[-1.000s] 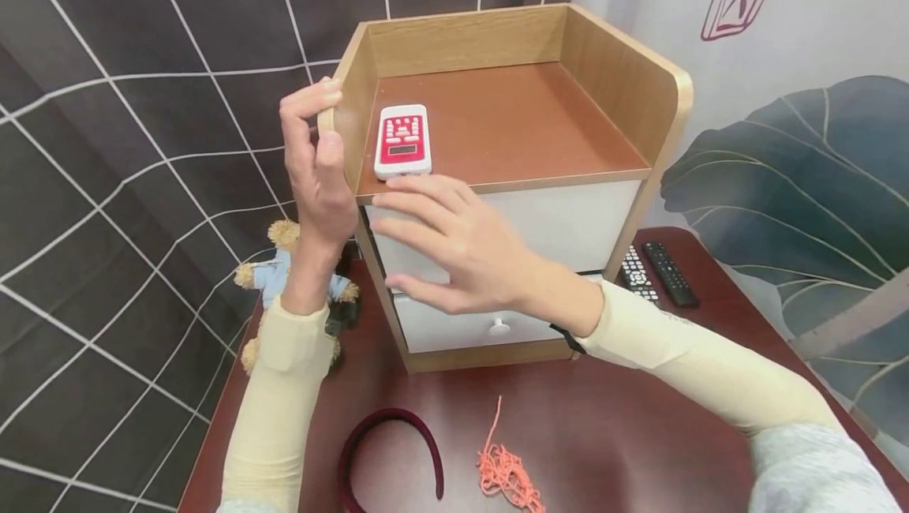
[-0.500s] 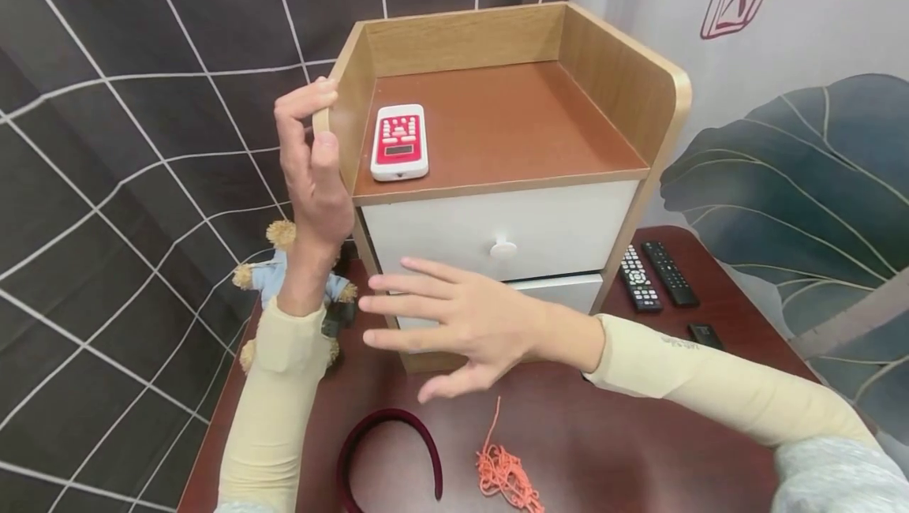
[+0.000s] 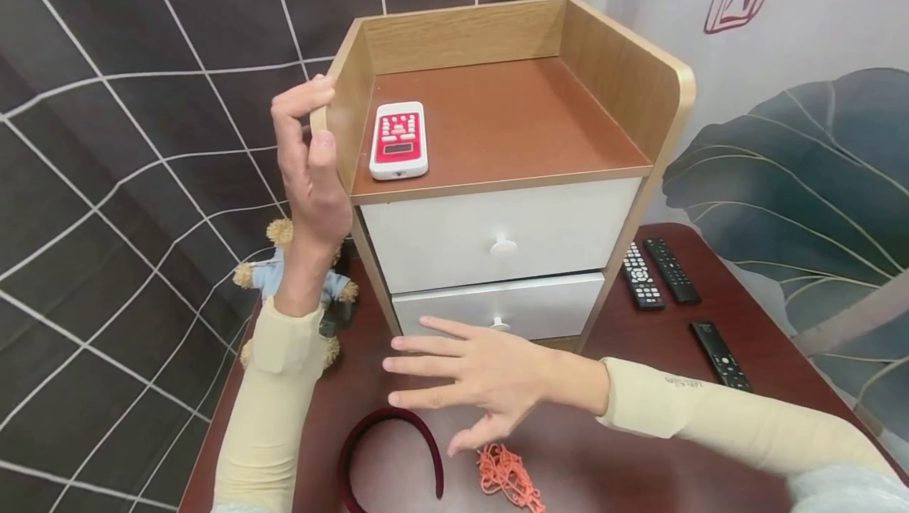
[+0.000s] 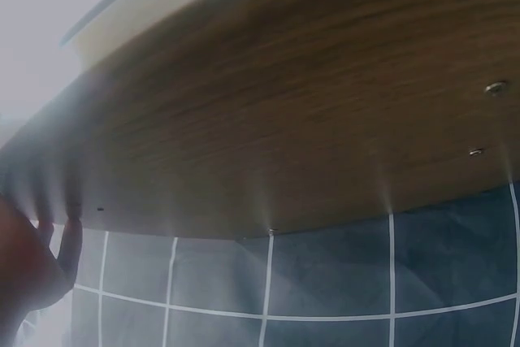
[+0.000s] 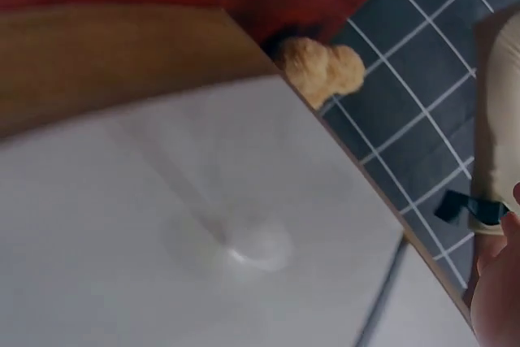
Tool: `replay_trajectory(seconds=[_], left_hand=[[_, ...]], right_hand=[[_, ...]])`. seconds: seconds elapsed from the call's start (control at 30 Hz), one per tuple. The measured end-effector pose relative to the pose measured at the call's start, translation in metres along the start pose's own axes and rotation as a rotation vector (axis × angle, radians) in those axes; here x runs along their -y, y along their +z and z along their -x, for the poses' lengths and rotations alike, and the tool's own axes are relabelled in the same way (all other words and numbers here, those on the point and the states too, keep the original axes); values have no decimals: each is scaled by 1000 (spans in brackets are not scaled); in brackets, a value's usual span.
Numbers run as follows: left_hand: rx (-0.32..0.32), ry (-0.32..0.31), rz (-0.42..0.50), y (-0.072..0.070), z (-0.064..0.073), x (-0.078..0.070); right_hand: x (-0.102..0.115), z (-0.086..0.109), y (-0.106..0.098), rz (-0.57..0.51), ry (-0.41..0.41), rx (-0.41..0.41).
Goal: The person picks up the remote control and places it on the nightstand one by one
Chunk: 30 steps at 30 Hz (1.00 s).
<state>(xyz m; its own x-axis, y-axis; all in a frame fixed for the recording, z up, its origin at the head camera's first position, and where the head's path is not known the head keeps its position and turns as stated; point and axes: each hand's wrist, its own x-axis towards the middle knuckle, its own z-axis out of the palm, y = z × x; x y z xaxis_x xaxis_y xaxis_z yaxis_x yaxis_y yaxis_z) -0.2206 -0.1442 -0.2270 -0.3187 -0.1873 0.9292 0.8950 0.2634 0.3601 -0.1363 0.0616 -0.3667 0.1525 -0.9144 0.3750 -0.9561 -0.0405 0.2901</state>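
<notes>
A small drawer cabinet (image 3: 490,189) with wood-look sides and white drawer fronts stands on the dark red table. My left hand (image 3: 312,174) grips the front edge of its left side panel, thumb in front. In the left wrist view, fingertips (image 4: 71,233) touch that panel's outer face. My right hand (image 3: 483,379), fingers spread and holding nothing, hovers before the lower drawer (image 3: 511,304), whose knob (image 3: 500,324) shows just above it. Both drawers look pushed in. On the cabinet's brown top, a white and red handheld device (image 3: 399,142) with buttons and a small screen lies at the left.
A maroon headband (image 3: 348,458) and a tangle of orange string (image 3: 506,477) lie in front. Black remotes (image 3: 671,270) are on the right. A teddy bear (image 3: 270,272) in blue sits left of the cabinet, beside a dark gridded curtain (image 3: 177,118).
My right hand has drawn down and back, from near the device on top to below the lower drawer's front. My left hand has kept its grip on the side panel.
</notes>
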Motion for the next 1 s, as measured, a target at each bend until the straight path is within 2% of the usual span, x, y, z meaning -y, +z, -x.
replay_trajectory(seconds=[0.23, 0.47, 0.57, 0.77, 1.0], left_hand=[[-11, -12, 0, 0, -1, -1], [-17, -18, 7, 2, 1, -1], [-18, -22, 9, 3, 1, -1], [-21, -25, -17, 3, 2, -3], [-37, -20, 2, 3, 1, -4]], right_hand=[[20, 22, 30, -53, 18, -44], [42, 45, 56, -78, 63, 53], [43, 54, 59, -66, 87, 82], [46, 76, 55, -45, 132, 78], [63, 109, 57, -74, 217, 95]])
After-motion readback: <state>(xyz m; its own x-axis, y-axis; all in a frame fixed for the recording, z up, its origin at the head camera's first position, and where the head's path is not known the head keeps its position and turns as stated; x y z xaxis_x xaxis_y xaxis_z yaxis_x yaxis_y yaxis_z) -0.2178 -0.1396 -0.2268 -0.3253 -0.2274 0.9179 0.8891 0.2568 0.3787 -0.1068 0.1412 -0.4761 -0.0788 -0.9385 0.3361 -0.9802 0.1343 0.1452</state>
